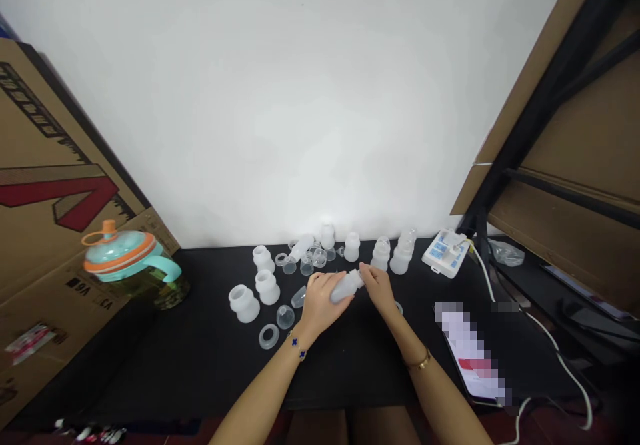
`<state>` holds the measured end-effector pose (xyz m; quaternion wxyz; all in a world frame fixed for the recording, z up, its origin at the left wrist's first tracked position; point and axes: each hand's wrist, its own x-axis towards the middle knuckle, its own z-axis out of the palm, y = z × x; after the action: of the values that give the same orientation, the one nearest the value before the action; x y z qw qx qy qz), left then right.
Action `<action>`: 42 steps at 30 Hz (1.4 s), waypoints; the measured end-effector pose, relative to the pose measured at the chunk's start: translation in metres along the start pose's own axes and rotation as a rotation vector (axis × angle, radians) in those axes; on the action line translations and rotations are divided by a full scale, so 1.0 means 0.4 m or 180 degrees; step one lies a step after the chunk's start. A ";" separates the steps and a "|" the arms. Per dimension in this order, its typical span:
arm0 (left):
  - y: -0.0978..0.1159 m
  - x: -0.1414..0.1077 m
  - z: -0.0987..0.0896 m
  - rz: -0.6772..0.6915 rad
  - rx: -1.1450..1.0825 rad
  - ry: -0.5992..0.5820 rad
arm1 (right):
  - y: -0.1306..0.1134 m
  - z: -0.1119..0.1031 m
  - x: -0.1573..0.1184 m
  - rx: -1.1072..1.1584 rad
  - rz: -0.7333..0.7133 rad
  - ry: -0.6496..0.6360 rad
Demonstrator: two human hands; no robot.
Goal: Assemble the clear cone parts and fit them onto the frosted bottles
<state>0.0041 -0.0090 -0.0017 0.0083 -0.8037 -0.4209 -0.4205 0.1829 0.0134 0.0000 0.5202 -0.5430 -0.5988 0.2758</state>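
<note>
Bottle (pixel 343 289) slants lengthwise in left hand (pixel 319 303), neck (pixel 355 277) toward right hand (pixel 379 289).

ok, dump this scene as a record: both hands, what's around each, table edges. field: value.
left_hand: left hand wrapped around a white bottle, tilted
right_hand: right hand, fingers at the bottle's narrow end; exact grip unclear
left_of_hands: three open bottles, clear cap, ring
behind_right_hand: two clear-topped bottles
right_side: phone, white case
left_side: jug with teal and orange lid, carton
surface: black table against a white wall
</note>
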 end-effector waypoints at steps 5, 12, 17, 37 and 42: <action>-0.005 0.001 -0.003 0.0062 -0.0034 0.0012 | 0.003 -0.005 0.001 0.0041 -0.0029 -0.0216; -0.005 0.000 -0.006 0.0081 -0.0057 0.0060 | -0.005 -0.009 0.002 0.0130 -0.0122 -0.0396; -0.005 0.001 -0.008 0.0053 -0.0073 0.0058 | -0.012 -0.011 0.003 0.0061 -0.0128 -0.0480; -0.024 0.012 0.002 -0.1500 -0.1642 -0.0109 | 0.012 0.028 -0.011 0.1015 0.0168 -0.0476; -0.030 0.022 0.000 -0.1866 -0.2495 0.0174 | -0.002 0.038 -0.021 0.0836 0.0197 -0.0812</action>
<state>-0.0018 0.0046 0.0002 -0.4025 -0.5826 -0.4392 -0.5528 0.1676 0.0089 -0.0068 0.4977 -0.4492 -0.6018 0.4340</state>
